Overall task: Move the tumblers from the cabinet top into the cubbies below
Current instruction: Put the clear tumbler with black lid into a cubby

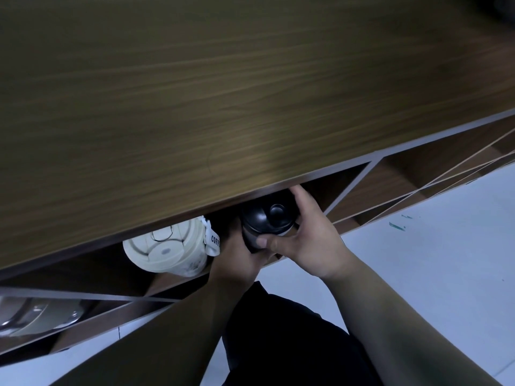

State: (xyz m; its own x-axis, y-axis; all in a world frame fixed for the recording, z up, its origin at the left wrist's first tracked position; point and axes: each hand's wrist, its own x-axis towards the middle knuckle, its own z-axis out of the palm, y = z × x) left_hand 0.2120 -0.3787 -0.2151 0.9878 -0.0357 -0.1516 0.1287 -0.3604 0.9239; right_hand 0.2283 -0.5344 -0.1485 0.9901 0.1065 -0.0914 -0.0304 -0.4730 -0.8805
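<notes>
A black tumbler [267,218] with a round lid knob sits at the mouth of a top-row cubby, just under the cabinet top [223,93]. Both my hands are on it: my left hand [237,257] wraps its lower body from the left, and my right hand [309,235] grips it from the right, fingers over its far side. A cream tumbler [170,246] with a "COFFEE" strap stands in the same cubby, close to the left of the black one. The bodies of both tumblers are largely hidden by the cabinet top.
The wooden cabinet top fills the upper view and shows nothing on it. To the right, open cubbies [390,188] are separated by thin dividers. A grey rounded object [39,316] lies in a cubby at lower left. Pale floor [418,260] lies below.
</notes>
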